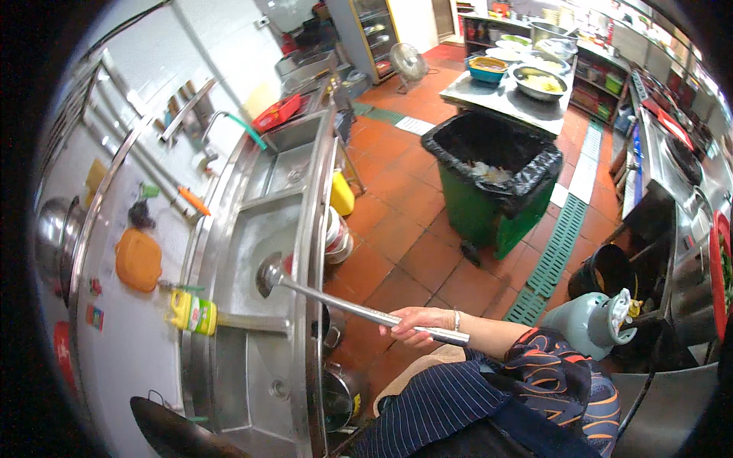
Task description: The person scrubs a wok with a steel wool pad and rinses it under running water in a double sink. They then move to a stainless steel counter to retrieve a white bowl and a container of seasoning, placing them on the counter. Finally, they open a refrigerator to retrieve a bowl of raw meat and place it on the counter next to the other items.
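Observation:
My right hand [421,326] reaches in from the lower right and is closed around the metal handle of a long ladle [349,309]. The handle's end sticks out past the wrist. At the other end, the ladle's bowl is over the middle sink basin [257,235], which looks to hold cloudy water. A yellow detergent jug [194,313] is on the sink's back ledge near the divider. At the lower left shows part of a dark wok [172,429]. My left hand is out of view.
A lined green bin [498,229] stands on the tiled floor, with a metal table [487,103] of bowls behind it. A gas cylinder [578,323] is at the right. Knives [197,106] hang on the wall rack above the sink. Pots and a bucket are beneath the sink.

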Demonstrator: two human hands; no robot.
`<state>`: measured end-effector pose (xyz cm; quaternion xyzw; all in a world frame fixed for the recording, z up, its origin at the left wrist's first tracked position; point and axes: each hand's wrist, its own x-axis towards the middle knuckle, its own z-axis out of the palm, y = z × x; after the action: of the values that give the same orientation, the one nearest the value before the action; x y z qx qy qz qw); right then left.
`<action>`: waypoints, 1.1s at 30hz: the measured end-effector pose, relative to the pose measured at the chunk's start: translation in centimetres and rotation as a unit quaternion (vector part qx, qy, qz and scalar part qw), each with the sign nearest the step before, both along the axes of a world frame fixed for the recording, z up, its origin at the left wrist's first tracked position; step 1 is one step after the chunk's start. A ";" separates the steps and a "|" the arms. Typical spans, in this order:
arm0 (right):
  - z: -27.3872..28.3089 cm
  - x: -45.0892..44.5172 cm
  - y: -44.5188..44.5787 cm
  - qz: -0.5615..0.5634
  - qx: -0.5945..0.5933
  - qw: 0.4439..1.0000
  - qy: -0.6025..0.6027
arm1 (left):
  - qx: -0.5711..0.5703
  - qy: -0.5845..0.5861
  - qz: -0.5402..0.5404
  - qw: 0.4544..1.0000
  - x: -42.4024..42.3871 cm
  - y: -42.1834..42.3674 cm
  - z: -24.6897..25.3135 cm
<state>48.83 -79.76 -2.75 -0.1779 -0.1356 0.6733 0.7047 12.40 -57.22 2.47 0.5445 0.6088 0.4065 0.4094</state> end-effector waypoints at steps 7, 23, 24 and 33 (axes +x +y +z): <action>1.1 2.6 -13.2 -0.250 -0.075 0.959 -0.109 | -0.007 -0.028 -0.148 0.989 8.2 -2.3 1.7; -1.0 -3.4 -32.9 -0.703 -0.202 0.681 -0.041 | -0.168 -0.195 -0.600 0.757 42.1 -8.7 -1.5; -1.2 -3.2 -33.1 -0.720 -0.214 0.660 -0.024 | -0.178 -0.204 -0.622 0.735 43.4 -10.2 -0.8; -2.3 0.2 -38.2 -0.829 -0.288 0.479 0.018 | -0.284 -0.176 -0.733 0.593 58.8 -20.7 -0.8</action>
<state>49.02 -117.94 -5.08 -0.3881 0.2891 -0.2194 0.8472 71.20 -77.94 1.65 0.5810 0.0054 -0.1364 0.8024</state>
